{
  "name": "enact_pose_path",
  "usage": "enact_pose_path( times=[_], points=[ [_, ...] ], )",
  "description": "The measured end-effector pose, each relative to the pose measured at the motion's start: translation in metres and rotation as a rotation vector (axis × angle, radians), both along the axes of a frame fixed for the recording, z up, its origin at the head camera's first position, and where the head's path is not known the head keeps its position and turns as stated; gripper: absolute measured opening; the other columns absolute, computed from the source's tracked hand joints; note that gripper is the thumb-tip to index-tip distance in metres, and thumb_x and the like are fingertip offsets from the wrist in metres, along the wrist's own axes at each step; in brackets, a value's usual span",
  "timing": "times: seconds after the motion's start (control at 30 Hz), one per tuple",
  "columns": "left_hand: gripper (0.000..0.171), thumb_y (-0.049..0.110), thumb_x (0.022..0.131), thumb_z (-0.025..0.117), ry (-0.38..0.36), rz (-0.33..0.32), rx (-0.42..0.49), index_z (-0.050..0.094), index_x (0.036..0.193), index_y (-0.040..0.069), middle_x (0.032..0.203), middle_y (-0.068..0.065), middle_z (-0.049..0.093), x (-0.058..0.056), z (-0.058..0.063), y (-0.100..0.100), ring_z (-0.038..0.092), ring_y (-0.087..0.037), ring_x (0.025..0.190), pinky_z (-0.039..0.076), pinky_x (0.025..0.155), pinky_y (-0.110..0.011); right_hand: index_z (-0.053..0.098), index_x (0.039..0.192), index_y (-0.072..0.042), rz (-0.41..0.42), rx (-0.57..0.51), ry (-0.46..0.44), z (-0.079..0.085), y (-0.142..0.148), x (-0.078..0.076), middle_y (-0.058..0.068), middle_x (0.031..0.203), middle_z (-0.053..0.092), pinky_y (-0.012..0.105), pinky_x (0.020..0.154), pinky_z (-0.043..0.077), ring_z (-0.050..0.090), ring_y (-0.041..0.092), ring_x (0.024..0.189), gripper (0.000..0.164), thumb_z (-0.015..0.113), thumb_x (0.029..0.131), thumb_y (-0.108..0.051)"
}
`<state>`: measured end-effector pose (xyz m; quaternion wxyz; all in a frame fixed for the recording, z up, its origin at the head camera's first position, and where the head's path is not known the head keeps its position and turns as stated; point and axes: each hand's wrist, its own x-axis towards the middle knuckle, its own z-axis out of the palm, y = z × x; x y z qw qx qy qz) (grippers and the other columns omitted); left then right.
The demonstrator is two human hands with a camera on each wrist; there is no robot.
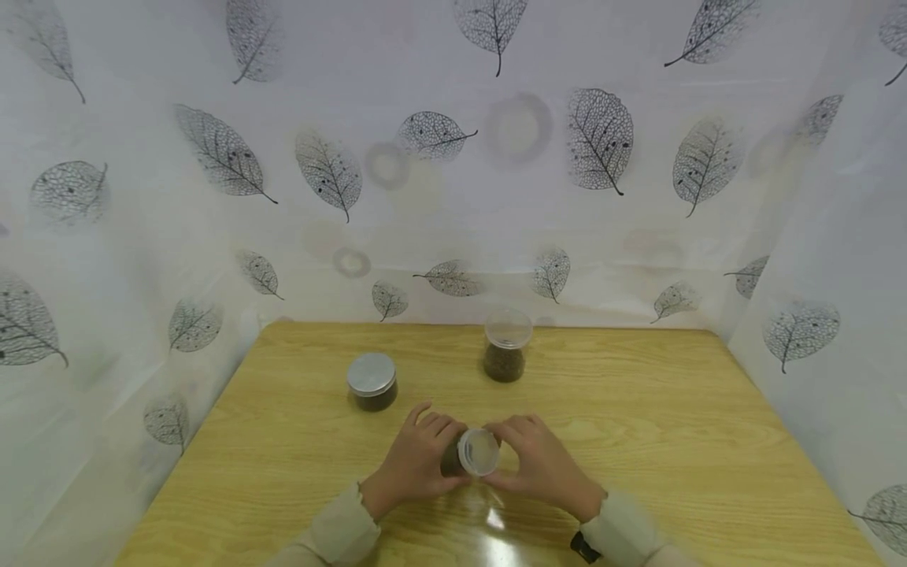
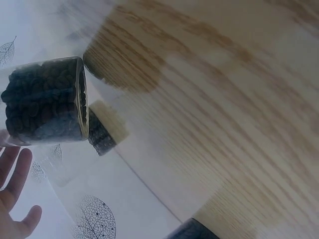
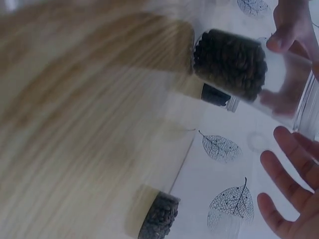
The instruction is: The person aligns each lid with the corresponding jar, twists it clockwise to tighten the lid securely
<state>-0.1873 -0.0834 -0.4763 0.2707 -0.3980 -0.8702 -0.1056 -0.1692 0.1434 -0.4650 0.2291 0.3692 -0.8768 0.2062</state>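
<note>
A clear jar (image 1: pixel 452 460) with dark beans in part of it is tilted on its side between both hands, its translucent round lid (image 1: pixel 482 451) facing right. My left hand (image 1: pixel 414 461) grips the jar's body. Around the lid's edge, the thumb and index finger of my right hand (image 1: pixel 542 465) hold on from the right. The right wrist view shows the beans (image 3: pixel 232 64) gathered toward the jar's base and clear space near the lid. In the left wrist view the base end of the jar (image 2: pixel 45 102) hides part of another jar.
On the wooden table (image 1: pixel 638 394), a jar with a silver lid (image 1: pixel 372 374) stands at the back left. A taller clear jar (image 1: pixel 506 358), dark contents in its lower part, is near the back edge. White leaf-print sheeting (image 1: pixel 453 197) surrounds the table's back and sides.
</note>
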Motion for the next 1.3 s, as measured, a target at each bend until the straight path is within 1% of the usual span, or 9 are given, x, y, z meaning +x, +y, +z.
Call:
enact_pose_path(
  times=[0.2,0.33,0.43,0.53,0.7,0.83,0.97,1.13,1.3],
  points=[
    [0.066,0.058,0.055,0.082,0.001,-0.007,0.010,0.062,0.103,0.017,0.096,0.005,0.066,0.001,0.002,0.000,0.062,-0.011,0.090,0.045,0.097,-0.048,0.065,0.105,-0.013,-0.068,-0.044,0.035,-0.004,-0.006,0.007,-0.010,0.086,0.065,0.034,0.078,0.050,0.058,0.005,0.079,0.057,0.081,0.063,-0.048],
    [0.067,0.059,0.055,0.081,-0.002,-0.008,0.010,0.062,0.104,0.017,0.096,0.005,0.066,0.000,0.001,0.000,0.062,-0.012,0.091,0.045,0.097,-0.048,0.065,0.105,-0.013,-0.097,-0.052,0.026,-0.005,-0.007,0.010,-0.011,0.085,0.064,0.033,0.077,0.051,0.058,0.004,0.078,0.059,0.081,0.062,-0.051],
    [0.068,0.061,0.056,0.080,0.003,-0.007,0.005,0.062,0.104,0.017,0.097,0.006,0.066,0.000,-0.001,0.000,0.062,-0.011,0.092,0.044,0.097,-0.048,0.065,0.106,-0.012,-0.098,-0.034,0.019,-0.002,-0.006,0.011,-0.010,0.084,0.063,0.032,0.075,0.050,0.058,0.005,0.077,0.063,0.080,0.063,-0.054],
    [0.068,0.062,0.056,0.079,0.004,-0.008,0.004,0.061,0.105,0.017,0.097,0.006,0.066,-0.002,-0.003,0.000,0.062,-0.011,0.093,0.044,0.098,-0.048,0.063,0.112,-0.010,-0.095,0.033,0.014,0.003,-0.003,0.008,-0.010,0.083,0.063,0.033,0.076,0.050,0.057,0.005,0.077,0.070,0.077,0.063,-0.059],
    [0.069,0.061,0.056,0.080,0.007,-0.010,0.002,0.061,0.105,0.017,0.098,0.006,0.066,-0.004,-0.005,-0.001,0.062,-0.011,0.094,0.044,0.098,-0.049,0.056,0.125,-0.012,0.002,0.148,0.001,0.014,0.004,-0.002,-0.009,0.089,0.063,0.036,0.083,0.050,0.058,0.006,0.084,0.079,0.076,0.065,-0.059],
    [0.070,0.061,0.055,0.080,0.006,-0.016,0.004,0.061,0.106,0.016,0.098,0.006,0.066,-0.005,-0.004,0.000,0.062,-0.010,0.093,0.044,0.098,-0.048,0.053,0.128,-0.012,0.127,0.217,0.057,0.023,0.008,-0.013,-0.008,0.095,0.064,0.036,0.086,0.049,0.060,0.008,0.089,0.075,0.076,0.069,-0.052],
    [0.070,0.060,0.054,0.081,0.003,-0.034,0.008,0.062,0.105,0.016,0.097,0.006,0.066,-0.005,-0.002,0.004,0.062,-0.010,0.093,0.043,0.099,-0.048,0.054,0.127,-0.012,0.209,0.254,0.090,0.030,0.011,-0.021,-0.007,0.100,0.067,0.033,0.087,0.049,0.061,0.007,0.089,0.070,0.076,0.071,-0.048],
    [0.071,0.060,0.055,0.081,0.006,-0.035,0.003,0.062,0.107,0.015,0.097,0.006,0.066,-0.006,-0.003,0.007,0.061,-0.009,0.093,0.044,0.099,-0.047,0.056,0.125,-0.013,0.246,0.275,0.094,0.032,0.014,-0.025,-0.006,0.101,0.067,0.033,0.086,0.049,0.061,0.006,0.090,0.065,0.075,0.073,-0.047],
    [0.071,0.061,0.056,0.080,0.012,-0.030,0.006,0.062,0.108,0.015,0.098,0.006,0.066,-0.008,-0.004,0.008,0.061,-0.009,0.094,0.043,0.099,-0.045,0.058,0.122,-0.013,0.233,0.248,0.098,0.030,0.014,-0.024,-0.007,0.099,0.068,0.032,0.086,0.048,0.061,0.005,0.089,0.063,0.076,0.071,-0.046]
  ],
)
